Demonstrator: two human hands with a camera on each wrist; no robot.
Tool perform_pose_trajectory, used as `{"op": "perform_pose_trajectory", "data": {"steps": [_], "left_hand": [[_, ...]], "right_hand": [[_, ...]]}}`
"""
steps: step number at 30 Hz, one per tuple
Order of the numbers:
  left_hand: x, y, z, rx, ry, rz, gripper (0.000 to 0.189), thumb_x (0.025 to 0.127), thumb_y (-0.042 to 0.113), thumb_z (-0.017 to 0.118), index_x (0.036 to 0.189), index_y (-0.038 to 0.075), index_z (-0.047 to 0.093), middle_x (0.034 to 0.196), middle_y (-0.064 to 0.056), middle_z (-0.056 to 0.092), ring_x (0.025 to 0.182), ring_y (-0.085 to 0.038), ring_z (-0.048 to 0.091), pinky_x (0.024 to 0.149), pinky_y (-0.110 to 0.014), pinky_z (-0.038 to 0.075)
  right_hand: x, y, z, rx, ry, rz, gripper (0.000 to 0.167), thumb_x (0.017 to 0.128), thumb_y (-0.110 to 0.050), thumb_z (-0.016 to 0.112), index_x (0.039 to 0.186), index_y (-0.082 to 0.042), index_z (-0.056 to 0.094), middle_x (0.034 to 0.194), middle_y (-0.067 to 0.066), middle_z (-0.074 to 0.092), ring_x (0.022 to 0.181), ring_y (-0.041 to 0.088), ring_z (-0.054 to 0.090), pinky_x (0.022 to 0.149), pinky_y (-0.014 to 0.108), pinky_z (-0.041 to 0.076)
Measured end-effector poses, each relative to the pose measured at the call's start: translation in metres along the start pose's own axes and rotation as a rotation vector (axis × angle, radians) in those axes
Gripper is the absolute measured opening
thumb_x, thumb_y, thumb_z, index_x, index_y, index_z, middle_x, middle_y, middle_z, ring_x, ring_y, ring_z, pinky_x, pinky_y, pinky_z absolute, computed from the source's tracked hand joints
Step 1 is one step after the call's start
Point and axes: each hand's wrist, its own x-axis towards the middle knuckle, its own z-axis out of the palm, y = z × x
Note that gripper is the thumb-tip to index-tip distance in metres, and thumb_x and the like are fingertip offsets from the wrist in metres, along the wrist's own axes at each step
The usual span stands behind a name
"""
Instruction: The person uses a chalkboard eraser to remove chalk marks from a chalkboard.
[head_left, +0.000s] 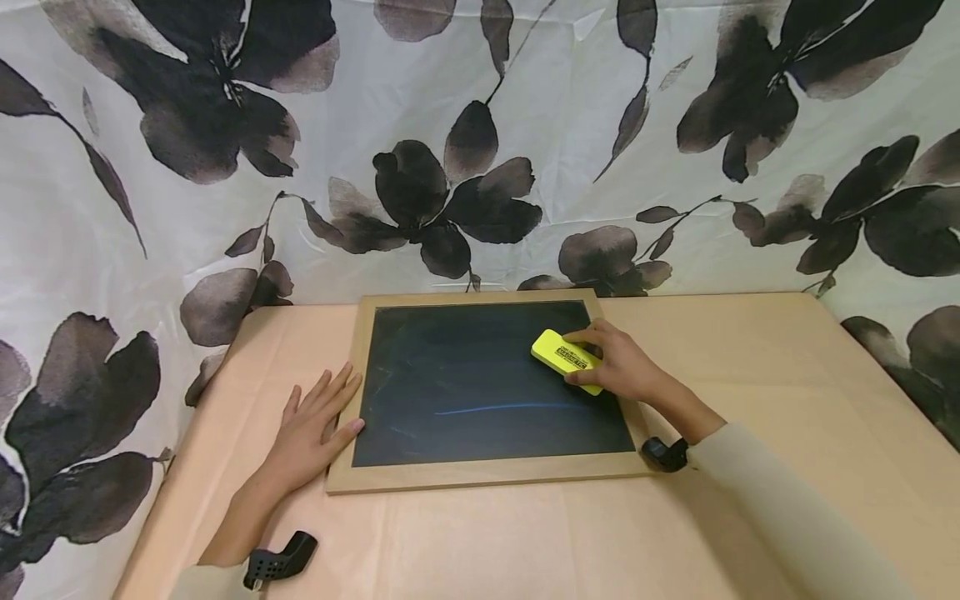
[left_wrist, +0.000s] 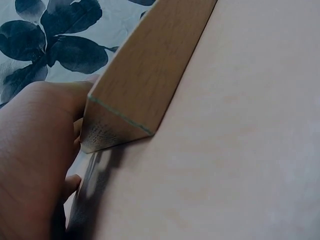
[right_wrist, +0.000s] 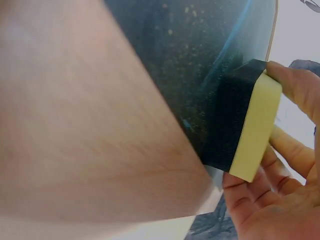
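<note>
A chalkboard (head_left: 465, 358) in a light wooden frame (head_left: 487, 474) lies on the table, with a blue chalk line (head_left: 495, 408) across its lower part. My right hand (head_left: 622, 362) grips a yellow eraser (head_left: 553, 348) between thumb and fingers over the board's right side. In the right wrist view, the eraser's dark felt side (right_wrist: 232, 117) faces the board. At the board's left edge, my left hand (head_left: 309, 429) rests with fingers spread and fairly straight, thumb and fingertips at the frame. The left wrist view has this hand (left_wrist: 37, 155) beside a frame corner (left_wrist: 117, 122).
A pale wood-coloured tabletop (head_left: 480, 542) surrounds the board. Behind and to the sides hangs a white cloth with dark flowers (head_left: 442, 208). Black wrist devices sit on the left wrist (head_left: 279, 560) and right wrist (head_left: 664, 455).
</note>
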Motion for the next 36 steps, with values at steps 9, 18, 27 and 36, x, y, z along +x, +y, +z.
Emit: {"op": "perform_pose_trajectory", "data": {"steps": [9,18,27,36], "left_hand": [[0.003,0.000,0.001,-0.004,0.007,0.004,0.066,0.094,0.038,0.058,0.150,0.014,0.035,0.157,-0.009,0.024,0.141,-0.039,0.017,0.105,-0.067,0.000],[0.003,0.002,0.001,0.014,0.007,-0.002,0.066,0.093,0.039,0.059,0.149,0.013,0.036,0.156,-0.008,0.025,0.141,-0.040,0.018,0.105,-0.066,0.001],[0.001,0.000,-0.001,0.023,0.010,-0.007,0.066,0.093,0.039,0.059,0.149,0.011,0.037,0.156,-0.009,0.026,0.140,-0.040,0.019,0.105,-0.067,0.002],[0.003,0.001,0.000,0.015,0.008,-0.006,0.065,0.093,0.039,0.059,0.149,0.011,0.037,0.156,-0.010,0.026,0.140,-0.040,0.019,0.105,-0.067,0.002]], "right_hand": [[0.013,-0.012,0.009,0.078,-0.002,-0.045,0.063,0.073,-0.024,0.084,0.128,-0.003,0.061,0.093,0.009,0.045,0.080,0.025,0.043,0.065,0.034,0.038],[0.042,-0.045,0.030,0.091,-0.055,-0.095,0.063,0.073,-0.023,0.085,0.128,-0.003,0.061,0.093,0.008,0.046,0.081,0.023,0.045,0.068,0.033,0.038],[0.063,-0.070,0.051,0.096,-0.073,-0.094,0.063,0.073,-0.024,0.085,0.128,-0.005,0.062,0.094,0.007,0.046,0.082,0.022,0.046,0.070,0.032,0.039],[0.076,-0.091,0.066,0.088,-0.078,-0.128,0.063,0.073,-0.024,0.084,0.128,-0.004,0.061,0.094,0.005,0.047,0.082,0.020,0.046,0.070,0.030,0.039]]}}
